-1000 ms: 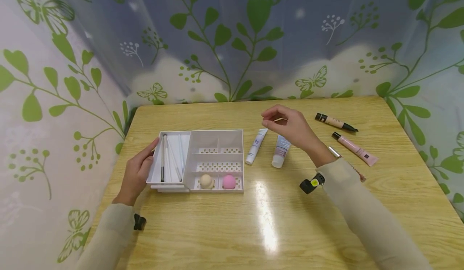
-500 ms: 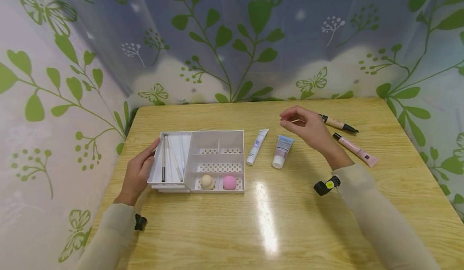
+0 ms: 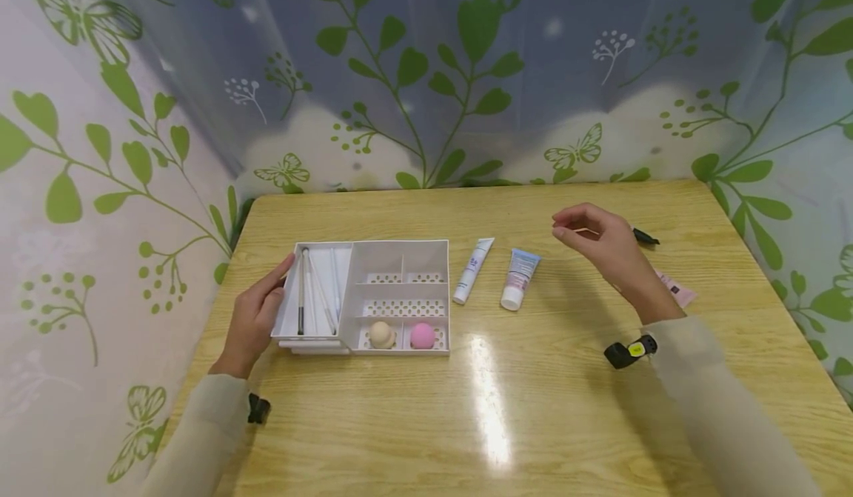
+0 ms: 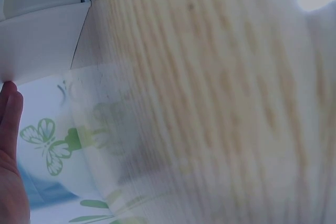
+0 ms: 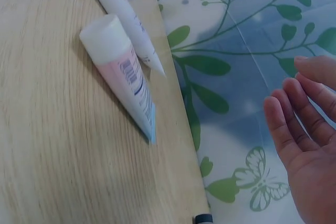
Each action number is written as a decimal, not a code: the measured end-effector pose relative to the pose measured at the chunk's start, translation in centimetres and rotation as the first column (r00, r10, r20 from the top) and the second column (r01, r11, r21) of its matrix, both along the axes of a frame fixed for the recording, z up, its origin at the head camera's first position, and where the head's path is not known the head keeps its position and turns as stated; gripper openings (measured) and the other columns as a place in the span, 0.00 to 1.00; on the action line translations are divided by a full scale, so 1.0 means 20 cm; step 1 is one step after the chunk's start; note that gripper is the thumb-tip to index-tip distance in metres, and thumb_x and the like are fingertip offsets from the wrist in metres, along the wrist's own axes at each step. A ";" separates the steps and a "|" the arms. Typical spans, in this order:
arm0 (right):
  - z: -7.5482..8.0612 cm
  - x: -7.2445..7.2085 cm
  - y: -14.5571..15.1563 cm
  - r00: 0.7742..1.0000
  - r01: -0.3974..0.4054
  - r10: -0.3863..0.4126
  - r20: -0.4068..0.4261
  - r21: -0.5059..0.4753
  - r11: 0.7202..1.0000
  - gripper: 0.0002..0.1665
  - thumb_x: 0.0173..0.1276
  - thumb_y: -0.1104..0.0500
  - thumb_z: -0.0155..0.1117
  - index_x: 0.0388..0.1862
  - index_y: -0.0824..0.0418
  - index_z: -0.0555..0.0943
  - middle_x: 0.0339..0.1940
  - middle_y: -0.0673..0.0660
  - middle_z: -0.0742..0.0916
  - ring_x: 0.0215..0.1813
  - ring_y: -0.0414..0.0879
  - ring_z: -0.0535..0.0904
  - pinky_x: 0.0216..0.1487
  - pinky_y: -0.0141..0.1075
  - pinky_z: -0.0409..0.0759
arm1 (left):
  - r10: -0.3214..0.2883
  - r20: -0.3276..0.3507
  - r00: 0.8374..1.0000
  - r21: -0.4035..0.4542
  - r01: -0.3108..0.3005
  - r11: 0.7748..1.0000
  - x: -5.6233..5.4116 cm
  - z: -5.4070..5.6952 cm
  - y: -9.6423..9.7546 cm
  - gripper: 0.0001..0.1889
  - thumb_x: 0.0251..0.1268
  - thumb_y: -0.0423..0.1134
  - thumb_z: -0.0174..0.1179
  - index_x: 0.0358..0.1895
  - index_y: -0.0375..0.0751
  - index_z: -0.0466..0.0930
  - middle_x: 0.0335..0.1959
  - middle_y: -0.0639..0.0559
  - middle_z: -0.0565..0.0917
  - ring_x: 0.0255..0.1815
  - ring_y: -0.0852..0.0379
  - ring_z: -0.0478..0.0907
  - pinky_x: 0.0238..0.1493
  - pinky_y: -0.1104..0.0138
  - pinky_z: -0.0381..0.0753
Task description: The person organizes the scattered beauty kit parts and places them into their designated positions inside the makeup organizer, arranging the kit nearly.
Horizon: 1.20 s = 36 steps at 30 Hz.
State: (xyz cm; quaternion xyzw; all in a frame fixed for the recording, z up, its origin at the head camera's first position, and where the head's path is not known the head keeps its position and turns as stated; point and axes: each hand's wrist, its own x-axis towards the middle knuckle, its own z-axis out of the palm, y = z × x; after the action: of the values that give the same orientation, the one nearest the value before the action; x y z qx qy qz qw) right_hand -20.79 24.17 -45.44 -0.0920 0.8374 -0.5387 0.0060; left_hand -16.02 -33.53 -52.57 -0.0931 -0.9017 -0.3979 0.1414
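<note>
My left hand (image 3: 246, 327) rests against the left side of a white makeup organizer (image 3: 447, 297). In the left wrist view its fingers (image 4: 10, 124) lie straight along the box's wall (image 4: 42, 40). Slim makeup brushes (image 3: 301, 289) lie in the left tray; a beige sponge (image 3: 381, 334) and a pink sponge (image 3: 423, 335) sit in the front compartments. My right hand (image 3: 609, 249) hovers over the table's right part, fingers loosely curled, holding nothing. Beneath it, a black-tipped tube (image 3: 645, 236) and a pink tube (image 3: 676, 288) are partly hidden by the hand and wrist.
Between the organizer and my right hand lie a slim white tube (image 3: 473, 271) and a wider blue-and-white tube (image 3: 520, 278). Patterned curtains (image 3: 400, 112) hang behind the wooden table (image 3: 400, 423) and at its sides.
My right hand has moved rightward, away from the two white tubes and over the black-tipped and pink ones. The left hand and the organizer stay in place.
</note>
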 end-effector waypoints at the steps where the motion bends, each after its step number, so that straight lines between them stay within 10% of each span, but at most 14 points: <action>1: -0.01 0.01 0.02 1.000 0.014 -0.014 0.012 -0.002 1.000 0.21 0.82 0.48 0.68 0.66 0.57 0.84 0.59 0.47 0.88 0.58 0.35 0.84 0.57 0.22 0.81 | 0.000 0.000 1.000 0.000 0.000 1.000 0.00 0.00 0.00 0.28 0.86 0.33 0.45 0.82 0.56 0.73 0.78 0.46 0.78 0.69 0.59 0.80 0.65 0.89 0.67; 9: -0.06 0.06 0.14 0.995 0.080 -0.082 0.048 0.043 0.996 0.24 0.82 0.44 0.67 0.67 0.56 0.83 0.62 0.45 0.87 0.58 0.31 0.83 0.57 0.20 0.80 | -0.007 0.003 1.000 0.008 0.007 1.000 -0.01 -0.01 0.00 0.28 0.86 0.33 0.45 0.81 0.57 0.73 0.78 0.46 0.78 0.69 0.61 0.80 0.64 0.89 0.67; 20: -0.15 0.10 0.29 0.996 0.091 -0.091 -0.003 0.070 0.993 0.18 0.83 0.53 0.68 0.63 0.61 0.84 0.50 0.30 0.87 0.54 0.26 0.82 0.55 0.16 0.78 | 0.013 0.060 0.998 -0.005 -0.013 1.000 0.01 0.02 0.00 0.29 0.84 0.34 0.47 0.82 0.58 0.73 0.78 0.42 0.79 0.71 0.33 0.82 0.64 0.89 0.63; 29: -0.23 0.14 0.40 0.994 0.109 -0.109 -0.009 0.154 0.982 0.20 0.84 0.52 0.66 0.64 0.65 0.82 0.49 0.27 0.84 0.51 0.23 0.80 0.51 0.15 0.77 | -0.044 0.102 0.994 0.236 0.018 0.972 0.02 0.05 0.02 0.26 0.83 0.30 0.52 0.79 0.49 0.77 0.80 0.47 0.78 0.72 0.75 0.77 0.68 0.84 0.72; 36: -0.26 0.17 0.45 0.993 0.116 -0.119 0.005 0.194 0.974 0.23 0.83 0.52 0.67 0.65 0.68 0.81 0.50 0.25 0.83 0.50 0.21 0.79 0.49 0.16 0.77 | -0.054 0.069 0.996 0.282 0.033 0.959 0.02 0.05 0.02 0.23 0.84 0.31 0.54 0.76 0.44 0.79 0.79 0.45 0.78 0.72 0.78 0.75 0.70 0.84 0.72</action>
State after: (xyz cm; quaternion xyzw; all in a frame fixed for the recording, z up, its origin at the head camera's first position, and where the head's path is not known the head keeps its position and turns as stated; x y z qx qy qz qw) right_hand -17.36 33.09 -50.71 -0.0368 0.8898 -0.4547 -0.0100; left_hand -15.58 -33.11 -51.55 -0.0767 -0.8386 -0.5280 0.1100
